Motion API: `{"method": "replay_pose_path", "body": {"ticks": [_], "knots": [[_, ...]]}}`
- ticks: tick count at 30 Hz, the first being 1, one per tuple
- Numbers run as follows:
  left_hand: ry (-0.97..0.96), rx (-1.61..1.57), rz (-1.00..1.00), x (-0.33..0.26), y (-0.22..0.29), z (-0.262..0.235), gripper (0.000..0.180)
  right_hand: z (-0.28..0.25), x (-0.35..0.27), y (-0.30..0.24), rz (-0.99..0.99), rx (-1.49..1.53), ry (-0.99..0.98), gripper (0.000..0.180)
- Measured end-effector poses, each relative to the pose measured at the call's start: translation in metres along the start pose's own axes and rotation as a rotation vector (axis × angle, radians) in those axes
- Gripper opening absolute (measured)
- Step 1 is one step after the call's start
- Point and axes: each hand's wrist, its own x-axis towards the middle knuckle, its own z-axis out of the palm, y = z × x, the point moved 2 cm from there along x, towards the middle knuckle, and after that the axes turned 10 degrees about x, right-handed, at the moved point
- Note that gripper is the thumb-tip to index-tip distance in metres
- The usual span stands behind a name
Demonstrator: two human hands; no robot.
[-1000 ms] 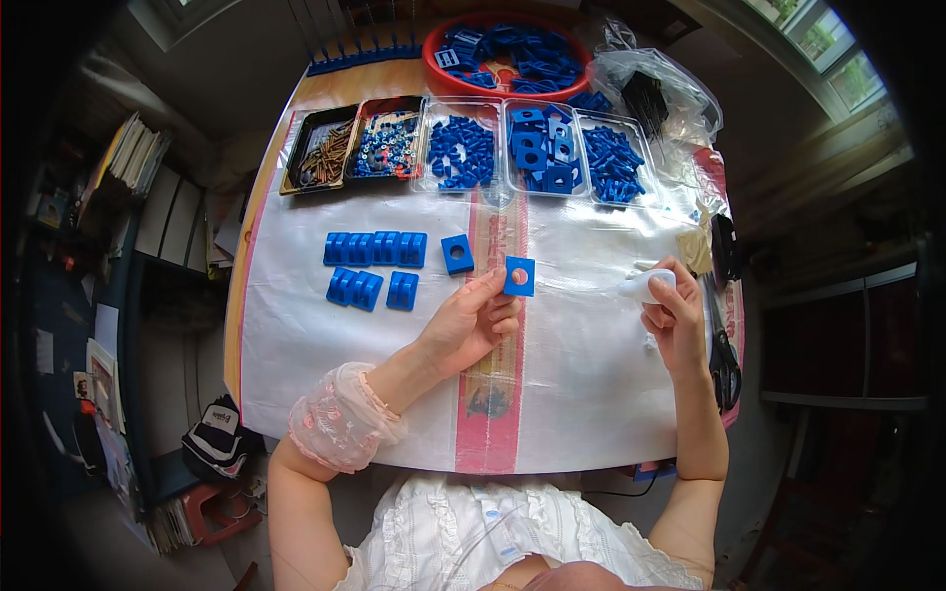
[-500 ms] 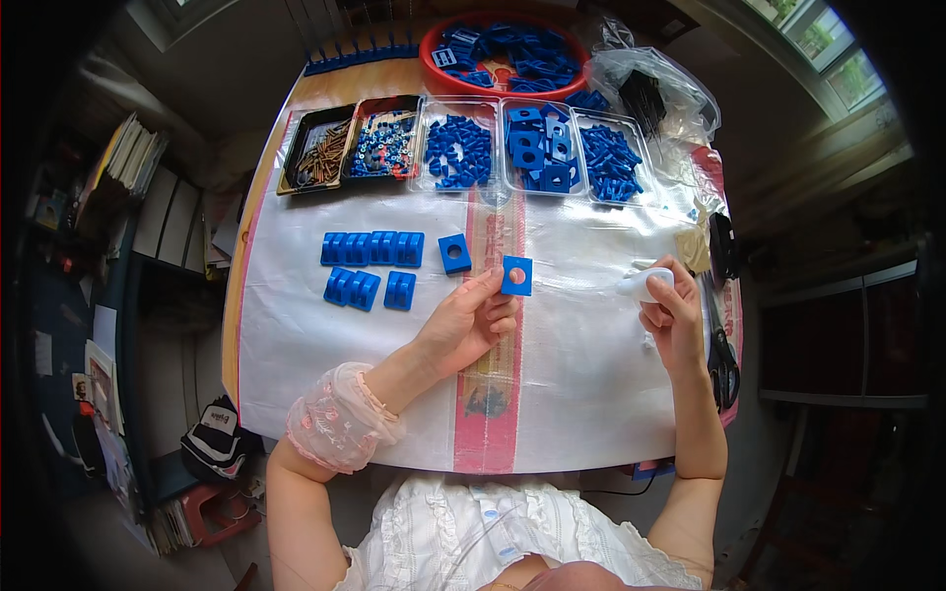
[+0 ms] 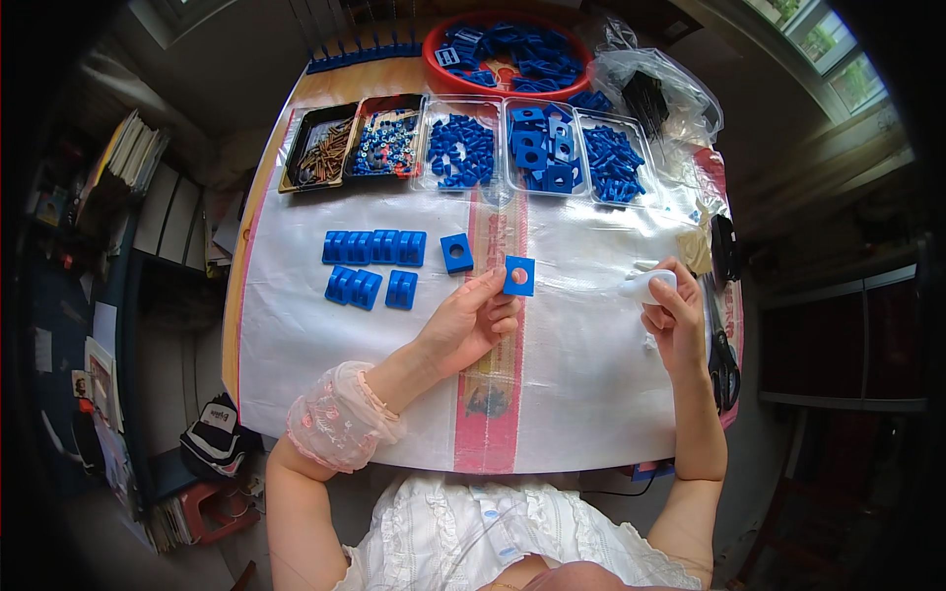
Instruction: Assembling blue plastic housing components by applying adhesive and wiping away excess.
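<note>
Head view: toward the left edge of the covered table (image 3: pixel 591 414), blue slotted parts (image 3: pixel 384 247) lie in two rows. Right of these lies one blue holed block (image 3: pixel 457 253). Left hand (image 3: pixel 471 323) pinches a blue square plate (image 3: pixel 527 286) at mid-table. Right hand (image 3: pixel 674 310), toward the right edge, grasps a white bottle-like item (image 3: pixel 641 288); black-handled scissors (image 3: pixel 726 370) lie beside that edge.

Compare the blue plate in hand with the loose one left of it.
The held plate is pinched in the left hand; the loose plate lies on the white sheet. The held plate's hole looks pale pinkish, the loose plate's darker grey. Both are blue, with one round hole.
</note>
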Motion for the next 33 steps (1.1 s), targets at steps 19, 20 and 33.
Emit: {"method": "replay_pose_path", "body": {"ticks": [19, 20, 33], "knots": [[0.009, -0.004, -0.001, 0.0005, -0.0005, -0.0017, 0.017, 0.0005, -0.0014, -0.0016, -0.009, 0.017, 0.006, 0.014], [0.010, -0.004, -0.001, 0.0004, -0.0004, -0.0015, 0.017, 0.0000, -0.0013, -0.0015, -0.005, 0.030, 0.013, 0.014], [0.020, 0.025, -0.007, -0.0011, 0.0010, 0.0016, 0.018, -0.0015, -0.0010, -0.0002, 0.000, 0.013, 0.027, 0.014]]}}
